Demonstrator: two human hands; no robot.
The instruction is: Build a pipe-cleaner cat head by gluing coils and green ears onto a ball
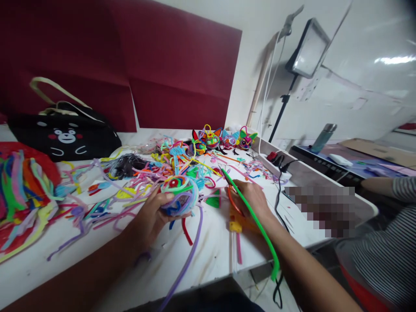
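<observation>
My left hand (151,212) grips a round ball of coiled pipe cleaners (180,197), mostly pale blue and lilac, with a red and green eye-like disc on top. My right hand (251,197) is closed around a pair of orange-handled scissors (231,199), dark tips pointing away. A long green pipe cleaner (251,214) runs across that hand and past the wrist; whether the fingers pinch it I cannot tell. Beneath the right hand lies a yellow tool (235,226), partly hidden, resembling a glue gun. A purple pipe cleaner (191,264) curves down below the ball.
Loose pipe cleaners (130,190) litter the white table (208,260). Several finished animal heads (230,141) stand at the back. A black bear-face bag (65,136) is at left, a lamp (308,47) at right. Beside a white tray (367,208), another person's striped sleeve (404,188) shows.
</observation>
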